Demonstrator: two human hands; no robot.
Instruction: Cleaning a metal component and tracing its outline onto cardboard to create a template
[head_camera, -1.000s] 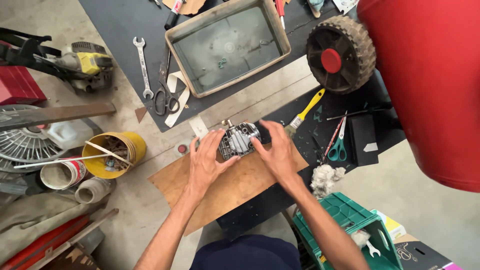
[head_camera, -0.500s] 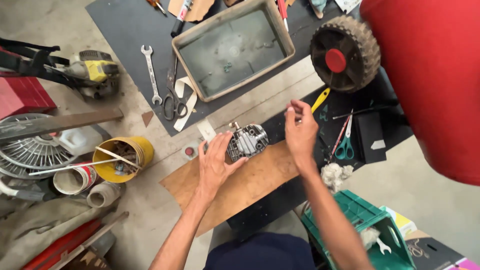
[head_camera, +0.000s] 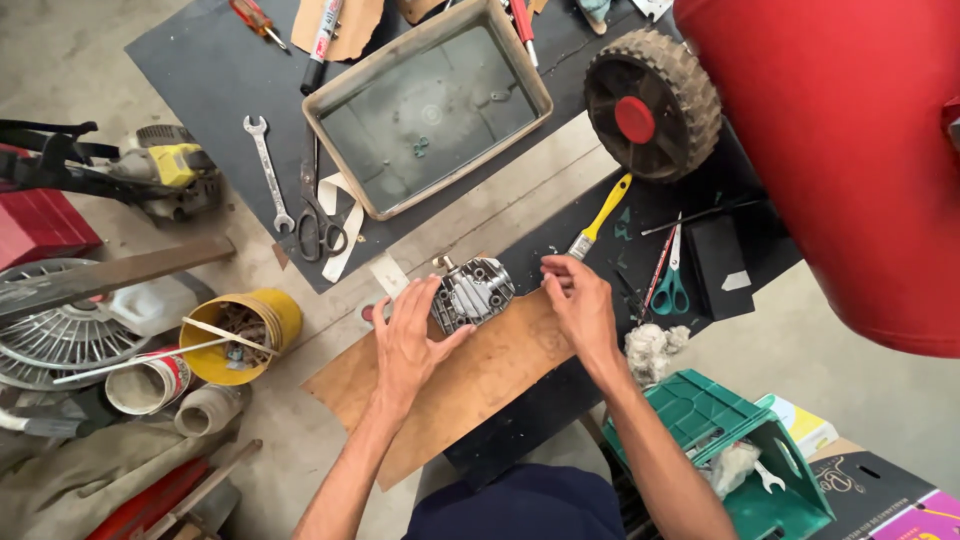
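**Ana:** Head view is looking straight down; what are the hands doing?

**Ben:** The left hand (head_camera: 408, 340) is lying with fingers spread, its fingertips and thumb pressing against the finned grey metal engine part (head_camera: 472, 293), steadying it without wrapping around it. The right hand (head_camera: 580, 310) is hovering just off the part at its 3 o'clock, fingers loosely curled; whether the fingertips are pinching something small, I cannot tell.

**Ana:** And where is that part sitting?

**Ben:** It is resting on the upper end of the brown hardboard sheet (head_camera: 470, 375), which is lying across the dark mat (head_camera: 210, 70) and the concrete floor.

**Ana:** What is lying around it?

**Ben:** At 2 o'clock of the part, a yellow-handled paintbrush (head_camera: 601, 216) is pointing toward the right hand's fingers. At 12 o'clock a shallow beige plastic tray (head_camera: 520, 75) is sitting. A black wheel with a red hub (head_camera: 652, 105) is lying at 1 o'clock. Black-handled shears (head_camera: 315, 215) and a silver open-ended spanner (head_camera: 268, 170) are lying at 10 o'clock. A yellow tin of rusty bits (head_camera: 275, 312) is standing at 9 o'clock, and teal-handled scissors (head_camera: 671, 285) are lying at 3 o'clock, beyond the right hand.
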